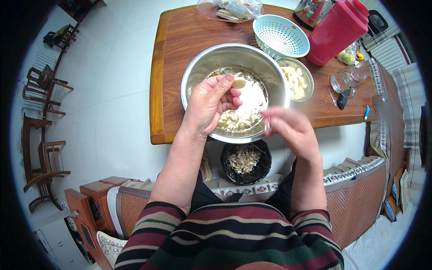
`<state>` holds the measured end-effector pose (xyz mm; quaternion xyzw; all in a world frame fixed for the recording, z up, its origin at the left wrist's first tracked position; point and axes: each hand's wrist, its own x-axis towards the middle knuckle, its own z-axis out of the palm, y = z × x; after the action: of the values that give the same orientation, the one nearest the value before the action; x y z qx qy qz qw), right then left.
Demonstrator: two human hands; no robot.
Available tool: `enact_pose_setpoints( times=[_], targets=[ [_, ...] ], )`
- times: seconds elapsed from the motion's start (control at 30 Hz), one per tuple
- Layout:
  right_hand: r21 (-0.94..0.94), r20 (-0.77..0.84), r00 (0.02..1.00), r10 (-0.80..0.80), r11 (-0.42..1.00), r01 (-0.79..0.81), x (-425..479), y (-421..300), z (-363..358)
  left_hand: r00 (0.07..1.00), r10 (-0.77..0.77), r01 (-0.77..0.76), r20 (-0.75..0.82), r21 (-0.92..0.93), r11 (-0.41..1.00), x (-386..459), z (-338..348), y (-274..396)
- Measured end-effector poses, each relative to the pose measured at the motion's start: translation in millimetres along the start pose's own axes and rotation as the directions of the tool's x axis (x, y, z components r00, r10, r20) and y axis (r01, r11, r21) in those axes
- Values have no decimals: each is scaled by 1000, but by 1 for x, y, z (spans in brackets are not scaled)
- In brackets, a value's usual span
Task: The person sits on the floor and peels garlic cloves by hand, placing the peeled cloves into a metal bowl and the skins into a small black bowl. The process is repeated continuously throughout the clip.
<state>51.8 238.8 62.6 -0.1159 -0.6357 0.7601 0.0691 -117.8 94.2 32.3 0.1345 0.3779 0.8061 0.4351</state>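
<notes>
My left hand (214, 101) is over the large stainless steel bowl (202, 57), holding a pale garlic clove (239, 82) between thumb and forefinger. Liquid with garlic cloves and bits of skin (234, 121) lies in the bowl, partly hidden by the hand. My right hand (287, 130) is blurred at the bowl's lower right rim; a small light thing seems to show at its fingertips, too blurred to name. Just right of the large bowl stands a small metal bowl (312, 84) with peeled garlic cloves (294, 81) in it.
A black-lined bin (269, 165) holding skins stands below the table edge. Behind the bowls are a pale green colander (281, 35), a red flask (334, 33) and a plastic bag (236, 10). A glass mug (342, 81) stands at the right of the wooden table (175, 67).
</notes>
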Motion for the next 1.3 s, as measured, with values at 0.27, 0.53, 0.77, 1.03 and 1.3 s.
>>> enact_pose_setpoints(
  times=[0.27,0.53,0.77,1.03,1.3],
  targets=[
    [-152,214,814,540,842,-518,-37,146,-24,997,79,-78,-24,32,996,-1,4,4],
    [-963,-67,846,529,187,-193,-68,310,-7,988,153,-146,-19,208,967,-3,8,-1],
    [-658,389,791,472,743,-119,-41,118,6,986,166,-159,-9,245,956,0,7,-3],
    [-122,-253,963,-91,991,61,31,-16,12,987,151,-158,48,301,940,-3,17,0],
    [-343,-249,932,-264,924,170,57,4,23,978,191,-207,82,345,915,-7,22,-6]
  ],
)
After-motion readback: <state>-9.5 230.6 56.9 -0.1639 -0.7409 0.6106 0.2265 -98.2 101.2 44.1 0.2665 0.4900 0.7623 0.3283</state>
